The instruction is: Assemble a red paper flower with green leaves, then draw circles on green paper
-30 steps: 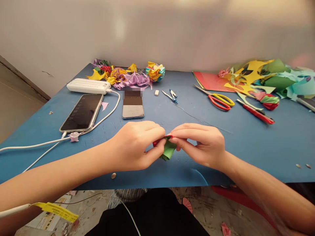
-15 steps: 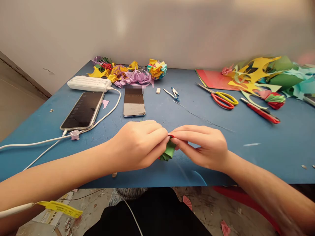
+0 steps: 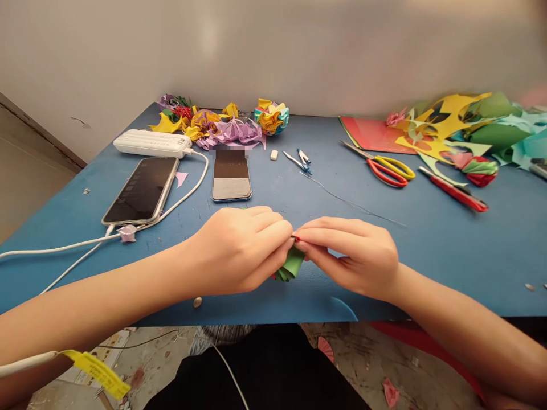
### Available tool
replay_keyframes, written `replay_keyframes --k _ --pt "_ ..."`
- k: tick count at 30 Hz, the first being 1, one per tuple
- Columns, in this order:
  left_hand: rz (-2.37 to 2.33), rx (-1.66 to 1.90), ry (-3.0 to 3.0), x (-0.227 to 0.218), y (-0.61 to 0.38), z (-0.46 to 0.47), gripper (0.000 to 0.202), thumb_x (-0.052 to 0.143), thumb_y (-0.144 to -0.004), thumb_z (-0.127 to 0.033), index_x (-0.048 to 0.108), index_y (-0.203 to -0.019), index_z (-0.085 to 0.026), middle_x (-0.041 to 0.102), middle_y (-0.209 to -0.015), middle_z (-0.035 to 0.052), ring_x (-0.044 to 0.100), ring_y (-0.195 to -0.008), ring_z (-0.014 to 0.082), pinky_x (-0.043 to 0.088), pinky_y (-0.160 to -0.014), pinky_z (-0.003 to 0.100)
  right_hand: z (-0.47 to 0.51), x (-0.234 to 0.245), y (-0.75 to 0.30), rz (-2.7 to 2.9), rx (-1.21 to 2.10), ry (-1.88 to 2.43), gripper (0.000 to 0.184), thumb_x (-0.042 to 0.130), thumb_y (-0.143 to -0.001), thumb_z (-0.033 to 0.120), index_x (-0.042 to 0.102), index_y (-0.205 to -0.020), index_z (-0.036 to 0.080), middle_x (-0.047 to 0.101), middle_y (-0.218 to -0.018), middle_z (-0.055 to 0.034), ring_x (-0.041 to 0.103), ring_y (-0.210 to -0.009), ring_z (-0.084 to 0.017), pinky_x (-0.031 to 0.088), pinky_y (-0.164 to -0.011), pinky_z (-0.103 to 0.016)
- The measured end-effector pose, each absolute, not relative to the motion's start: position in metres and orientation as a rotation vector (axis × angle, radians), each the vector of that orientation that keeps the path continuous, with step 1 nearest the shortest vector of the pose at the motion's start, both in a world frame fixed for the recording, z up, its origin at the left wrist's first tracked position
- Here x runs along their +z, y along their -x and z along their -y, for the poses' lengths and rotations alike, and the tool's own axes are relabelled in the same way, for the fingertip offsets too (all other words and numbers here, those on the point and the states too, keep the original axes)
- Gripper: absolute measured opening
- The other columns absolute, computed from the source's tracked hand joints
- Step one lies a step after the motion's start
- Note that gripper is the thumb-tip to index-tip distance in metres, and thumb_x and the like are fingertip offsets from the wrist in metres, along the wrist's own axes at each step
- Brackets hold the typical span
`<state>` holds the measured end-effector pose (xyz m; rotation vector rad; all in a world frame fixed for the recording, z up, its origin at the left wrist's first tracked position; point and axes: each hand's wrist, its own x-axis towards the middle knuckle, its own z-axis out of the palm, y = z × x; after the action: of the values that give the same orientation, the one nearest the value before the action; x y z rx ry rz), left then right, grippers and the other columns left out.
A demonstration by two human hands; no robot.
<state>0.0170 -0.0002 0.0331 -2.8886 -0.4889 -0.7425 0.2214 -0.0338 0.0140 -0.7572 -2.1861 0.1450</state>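
Between my two hands, above the front of the blue table point(image 3: 171, 302), is a piece of folded green paper point(image 3: 292, 267) with a little red at its edges. My left hand point(image 3: 252, 250) is closed on it, fingers bent and pressed together, and covers much of it. With thumb and fingertips, my right hand point(image 3: 350, 250) pinches a small red bit at the top of the same paper. A pale thread or wire point(image 3: 350, 203) lies on the table beyond my right hand.
Scissors point(image 3: 387, 168), a red box cutter point(image 3: 455, 191), a compass point(image 3: 301, 161) and an eraser point(image 3: 274, 155) lie farther back. Two phones point(image 3: 143, 191), a white power bank point(image 3: 151, 142) and cables are at left. Paper scraps point(image 3: 235, 134) and a multicoloured paper ball point(image 3: 272, 118) line the wall.
My right fingertips have shifted very slightly left, toward my left fingers, at the red bit. Both hands keep their hold on the paper. The view has moved a little.
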Motion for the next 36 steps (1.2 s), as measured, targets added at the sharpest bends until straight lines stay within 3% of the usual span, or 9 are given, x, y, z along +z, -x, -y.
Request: replay_keyframes --k 11,19,27,30,36 --pt "0.498 -0.652 3.095 0.035 -0.014 0.005 0.022 0.033 -0.088 -0.015 0.047 -0.072 -0.017 0.051 -0.064 0.0014 0.042 -0.056 0.0131 0.03 -0.051 0.027 0.031 0.026 -0.217 2.167 0.604 0.797 0.008 0.06 -0.081 0.013 0.062 -0.077 0.02 0.066 -0.07 0.0009 0.057 -0.059 -0.009 0.049 -0.056 -0.021" --pt "0.61 -0.541 3.196 0.036 -0.016 0.005 0.024 0.033 -0.093 -0.021 0.046 -0.073 -0.017 0.049 -0.064 -0.0001 0.043 -0.055 0.0129 0.03 -0.053 0.027 0.037 0.017 -0.218 2.202 0.291 0.791 0.011 0.056 -0.083 0.012 0.061 -0.084 0.021 0.065 -0.076 -0.0019 0.06 -0.067 -0.011 0.051 -0.063 -0.023" --pt "0.455 -0.462 3.086 0.036 -0.015 0.006 0.025 0.03 -0.091 -0.019 0.049 -0.074 -0.016 0.05 -0.066 0.003 0.041 -0.057 0.0147 0.033 -0.053 0.029 0.031 0.029 -0.222 2.33 0.576 0.727 0.013 0.05 -0.086 0.013 0.06 -0.088 0.019 0.065 -0.083 -0.0032 0.058 -0.068 -0.01 0.05 -0.062 -0.021" --pt "0.447 -0.466 3.088 0.037 -0.015 0.007 0.024 0.031 -0.09 -0.018 0.048 -0.073 -0.016 0.05 -0.066 0.0027 0.04 -0.057 0.015 0.032 -0.053 0.03 0.033 0.026 -0.222 2.34 0.487 0.722 0.012 0.049 -0.087 0.013 0.059 -0.091 0.019 0.065 -0.084 -0.0032 0.058 -0.07 -0.01 0.05 -0.065 -0.021" --pt "0.572 -0.58 2.961 0.036 -0.02 0.012 0.027 0.031 -0.092 -0.02 0.047 -0.07 -0.017 0.049 -0.063 0.0022 0.039 -0.056 0.015 0.032 -0.052 0.029 0.038 0.014 -0.223 2.387 0.01 0.753 0.014 0.054 -0.083 0.013 0.057 -0.097 0.017 0.064 -0.086 -0.0068 0.06 -0.073 -0.014 0.05 -0.065 -0.026"
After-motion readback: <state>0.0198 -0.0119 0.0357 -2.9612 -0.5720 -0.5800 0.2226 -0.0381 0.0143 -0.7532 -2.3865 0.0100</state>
